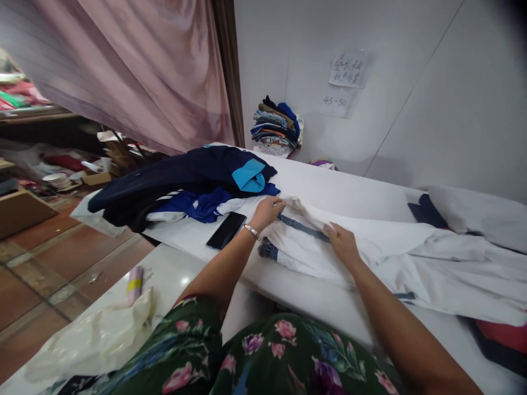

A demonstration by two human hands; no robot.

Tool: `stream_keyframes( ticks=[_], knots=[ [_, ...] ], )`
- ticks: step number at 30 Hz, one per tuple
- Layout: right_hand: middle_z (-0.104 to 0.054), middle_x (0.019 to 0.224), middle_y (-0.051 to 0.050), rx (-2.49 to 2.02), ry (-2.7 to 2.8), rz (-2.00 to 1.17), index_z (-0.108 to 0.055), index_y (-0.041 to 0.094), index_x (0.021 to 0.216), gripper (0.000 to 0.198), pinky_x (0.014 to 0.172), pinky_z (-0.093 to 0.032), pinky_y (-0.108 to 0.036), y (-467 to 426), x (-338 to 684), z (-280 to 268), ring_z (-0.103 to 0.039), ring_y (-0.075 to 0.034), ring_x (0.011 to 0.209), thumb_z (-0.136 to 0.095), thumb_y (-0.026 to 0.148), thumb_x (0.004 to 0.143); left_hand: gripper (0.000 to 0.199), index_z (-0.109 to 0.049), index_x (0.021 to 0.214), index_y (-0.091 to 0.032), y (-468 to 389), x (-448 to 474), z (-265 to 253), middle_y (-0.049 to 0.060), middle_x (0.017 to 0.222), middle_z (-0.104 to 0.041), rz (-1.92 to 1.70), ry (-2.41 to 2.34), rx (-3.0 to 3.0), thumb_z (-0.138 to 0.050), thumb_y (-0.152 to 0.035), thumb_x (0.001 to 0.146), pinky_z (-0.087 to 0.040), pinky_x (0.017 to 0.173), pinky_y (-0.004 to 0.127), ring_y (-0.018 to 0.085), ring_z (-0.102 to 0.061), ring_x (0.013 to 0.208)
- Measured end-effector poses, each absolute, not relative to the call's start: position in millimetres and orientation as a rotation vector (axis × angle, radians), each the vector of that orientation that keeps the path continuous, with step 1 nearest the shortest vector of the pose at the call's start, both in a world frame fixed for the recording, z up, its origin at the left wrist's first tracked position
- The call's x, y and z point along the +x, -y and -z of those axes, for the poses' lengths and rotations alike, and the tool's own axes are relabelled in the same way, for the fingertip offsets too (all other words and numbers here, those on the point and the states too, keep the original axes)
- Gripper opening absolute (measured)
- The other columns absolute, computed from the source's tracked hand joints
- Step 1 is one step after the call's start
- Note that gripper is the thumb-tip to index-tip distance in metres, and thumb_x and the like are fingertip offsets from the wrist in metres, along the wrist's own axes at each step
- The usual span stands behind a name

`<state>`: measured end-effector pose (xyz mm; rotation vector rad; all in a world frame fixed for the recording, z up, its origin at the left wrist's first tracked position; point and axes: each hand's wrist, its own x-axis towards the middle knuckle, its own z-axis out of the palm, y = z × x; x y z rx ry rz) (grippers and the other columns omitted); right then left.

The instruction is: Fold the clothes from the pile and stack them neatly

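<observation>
A long white garment (pixel 395 247) with blue-grey strips lies spread across the white table; its exact kind I cannot tell. My left hand (pixel 267 213), with a silver bracelet at the wrist, pinches its edge at the near-left end. My right hand (pixel 342 242) grips the same edge farther right, thumb on top. Between my hands a blue-grey strip runs along the cloth. A dark, ribbed-looking blue piece (pixel 268 250) shows at the garment's lower left corner. Beside my left wrist lies a black smartphone (pixel 227 230).
Dark navy clothes (pixel 177 171) and blue-and-white clothes (pixel 206 204) are heaped at the left. A folded clothes stack (pixel 276 127) stands by the wall. More clothing (pixel 477 211) lies far right. A plastic bag (pixel 99 334) and a pink roll (pixel 134 285) rest on the near-left surface.
</observation>
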<state>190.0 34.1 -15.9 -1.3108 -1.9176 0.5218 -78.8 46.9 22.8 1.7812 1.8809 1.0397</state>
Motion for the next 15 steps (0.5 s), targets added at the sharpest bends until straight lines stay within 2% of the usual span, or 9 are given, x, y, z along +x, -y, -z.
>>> stream_keyframes(
  ticks=[2,4,8,10,12,15],
  knots=[
    [-0.064,0.070,-0.001,-1.397,1.693,-0.629,-0.070,0.018,0.083,0.039,0.066,-0.045,-0.029,-46,190,0,-0.058,-0.020,0.071,-0.047,0.049,0.087,0.033,-0.065,0.114,-0.017,-51,-80,-28,0.008,0.109,-0.069,-1.055,-1.825,1.775,-0.055,-0.032,0.087,-0.047,0.084,0.029,0.021,-0.063,0.096],
    [-0.059,0.065,0.001,-1.396,1.581,-0.689,-0.069,0.017,0.079,0.039,0.061,-0.041,-0.025,-53,191,-12,-0.053,-0.017,0.067,-0.050,0.051,0.084,0.038,-0.062,0.119,-0.016,-50,-81,-27,0.008,0.109,-0.069,-1.020,-1.824,1.795,-0.059,-0.030,0.084,-0.048,0.081,0.029,0.021,-0.063,0.095],
    [-0.060,0.070,0.001,-1.280,1.606,-0.727,-0.070,0.016,0.082,0.039,0.066,-0.040,-0.025,-54,190,-22,-0.051,-0.016,0.070,-0.052,0.051,0.082,0.032,-0.067,0.108,-0.018,-38,-81,-12,0.008,0.115,-0.066,-0.751,-1.833,2.101,-0.066,-0.027,0.078,-0.044,0.092,0.033,0.024,-0.057,0.108],
    [-0.060,0.071,0.001,-1.251,1.647,-0.720,-0.070,0.015,0.085,0.041,0.067,-0.039,-0.026,-53,188,-23,-0.051,-0.017,0.072,-0.051,0.051,0.082,0.034,-0.067,0.109,-0.018,-34,-79,-5,0.008,0.119,-0.064,-0.592,-1.791,2.284,-0.067,-0.023,0.076,-0.041,0.097,0.036,0.026,-0.052,0.114],
    [-0.057,0.067,0.001,-1.257,1.686,-0.715,-0.070,0.015,0.083,0.042,0.063,-0.037,-0.025,-52,185,-23,-0.048,-0.016,0.068,-0.051,0.052,0.082,0.031,-0.069,0.109,-0.018,-35,-75,-1,0.009,0.117,-0.063,-0.499,-1.806,2.372,-0.064,-0.020,0.078,-0.039,0.096,0.039,0.027,-0.050,0.116],
    [-0.047,0.058,0.004,-1.251,1.753,-0.676,-0.067,0.015,0.076,0.042,0.058,-0.033,-0.024,-53,182,-25,-0.042,-0.013,0.059,-0.049,0.052,0.084,0.022,-0.073,0.097,-0.016,-38,-68,-4,0.010,0.108,-0.064,-0.491,-1.863,2.406,-0.056,-0.018,0.084,-0.039,0.093,0.040,0.027,-0.051,0.111]
  ],
)
